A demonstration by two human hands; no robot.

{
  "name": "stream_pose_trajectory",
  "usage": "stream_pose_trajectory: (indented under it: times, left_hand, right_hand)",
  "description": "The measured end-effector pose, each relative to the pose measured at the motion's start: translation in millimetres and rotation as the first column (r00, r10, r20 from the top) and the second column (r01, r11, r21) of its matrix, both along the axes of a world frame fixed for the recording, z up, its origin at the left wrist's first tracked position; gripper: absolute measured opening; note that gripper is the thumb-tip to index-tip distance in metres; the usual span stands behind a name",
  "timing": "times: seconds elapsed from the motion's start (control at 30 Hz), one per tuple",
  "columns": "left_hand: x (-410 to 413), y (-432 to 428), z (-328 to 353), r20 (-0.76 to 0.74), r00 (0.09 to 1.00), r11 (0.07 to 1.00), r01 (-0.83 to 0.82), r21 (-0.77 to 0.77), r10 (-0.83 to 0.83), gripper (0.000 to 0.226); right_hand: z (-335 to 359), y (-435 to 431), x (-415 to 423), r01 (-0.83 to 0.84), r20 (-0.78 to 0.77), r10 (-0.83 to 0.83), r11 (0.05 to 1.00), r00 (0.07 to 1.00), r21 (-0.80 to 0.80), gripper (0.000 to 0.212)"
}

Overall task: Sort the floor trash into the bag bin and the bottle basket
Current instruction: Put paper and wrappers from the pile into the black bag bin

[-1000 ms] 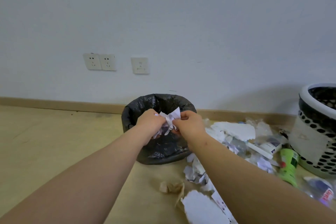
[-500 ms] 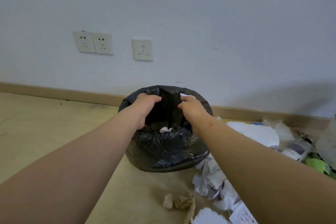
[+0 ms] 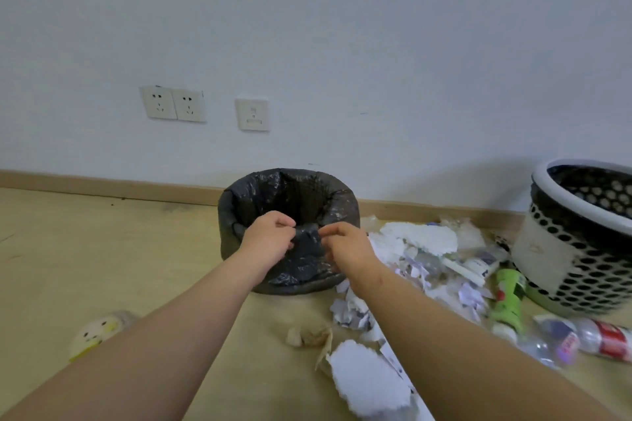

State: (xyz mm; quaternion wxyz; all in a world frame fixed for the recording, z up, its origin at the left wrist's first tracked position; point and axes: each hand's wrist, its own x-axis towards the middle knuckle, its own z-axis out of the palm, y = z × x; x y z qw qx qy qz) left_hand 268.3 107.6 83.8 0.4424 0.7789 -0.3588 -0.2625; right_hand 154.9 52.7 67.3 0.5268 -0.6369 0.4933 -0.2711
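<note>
The left hand [image 3: 270,237] and right hand [image 3: 345,244] hover side by side over the near rim of the bag bin [image 3: 236,212]. Both have their fingers loosely curled with nothing visible in them. Whether the fingertips brush the black liner's fold between them is unclear. That pose suits a drop into the bin, since the hands sit right above its mouth.

The bin stands against the skirting board. From it, the loose heap of torn paper [image 3: 352,313] and white foam [image 3: 420,236] spreads from 3 to 5 o'clock, close enough to reach without shifting. A crumpled brown scrap [image 3: 307,335] lies at 6 o'clock.

Further out, at 4 o'clock, a green bottle [image 3: 509,297] and clear bottles [image 3: 554,342] lie just beside the perforated bottle basket [image 3: 581,249], which sits at 3 o'clock, well apart from the bin. Most of the sorting looks undone.

A pale soft toy [image 3: 95,335] rests at 8 o'clock. The wall sockets [image 3: 174,108] are at 11.
</note>
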Motion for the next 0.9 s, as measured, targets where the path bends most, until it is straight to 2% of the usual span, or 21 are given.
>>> stream_pose_trajectory:
  times: [0.1, 0.23, 0.37, 0.5, 0.63, 0.77, 0.9]
  left_hand:
    - [-26, 15, -16, 0.018, 0.996, 0.995, 0.087, 0.055, -0.088, 0.014]
    - [-65, 35, -43, 0.061, 0.962, 0.947, 0.249, 0.202, -0.266, 0.013]
    - [-83, 47, -74, -0.008, 0.936, 0.902, 0.342, 0.265, -0.352, 0.018]
    - [-80, 48, -85, -0.016, 0.932, 0.890, 0.350, 0.293, -0.361, 0.021]
    - [-76, 40, -85, 0.007, 0.941, 0.908, 0.325, 0.264, -0.339, 0.026]
    - [-63, 27, -79, -0.002, 0.958, 0.924, 0.277, 0.262, -0.287, 0.033]
    - [-64, 19, -87, -0.054, 0.963, 0.930, 0.267, 0.251, -0.262, 0.032]
  right_hand:
    - [-14, 18, -24, -0.008, -0.051, 0.009, 1.000, 0.999, 0.021, 0.023]
    - [-40, 37, -61, 0.048, -0.137, -0.040, 0.997, 0.990, 0.054, 0.026]
    - [-70, 54, -89, 0.104, -0.185, -0.080, 0.987, 0.980, 0.124, 0.022]
    - [-84, 64, -92, 0.119, -0.218, -0.083, 0.980, 0.972, 0.157, 0.020]
    - [-78, 60, -77, 0.151, -0.201, -0.124, 0.980, 0.972, 0.126, 0.023]
    - [-75, 58, -60, 0.244, -0.229, -0.219, 0.966, 0.948, 0.087, 0.032]
    - [-76, 58, -56, 0.334, -0.265, -0.308, 0.941, 0.914, 0.061, 0.029]
